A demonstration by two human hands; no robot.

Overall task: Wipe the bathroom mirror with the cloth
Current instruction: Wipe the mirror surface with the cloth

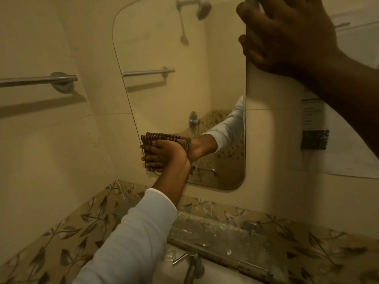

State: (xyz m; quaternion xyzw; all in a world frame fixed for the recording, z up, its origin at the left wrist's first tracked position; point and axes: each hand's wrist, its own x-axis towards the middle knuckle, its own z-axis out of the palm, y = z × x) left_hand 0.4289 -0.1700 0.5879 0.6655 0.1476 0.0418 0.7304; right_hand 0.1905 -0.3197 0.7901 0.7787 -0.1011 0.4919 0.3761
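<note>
The bathroom mirror, tall with rounded corners, hangs on the cream tiled wall. A folded brown striped cloth is pressed flat against its lower left edge by my left hand, whose fingers are spread over it. The hand and the white sleeve are reflected in the glass just to the right. My right hand is up at the mirror's upper right edge, with the fingers curled around that edge. Most of the cloth is hidden under my left hand.
A metal towel bar sticks out from the left wall. Below the mirror a speckled glass shelf runs along a leaf-patterned tile band, above a tap and white basin. A label and a dark patch sit on the right wall.
</note>
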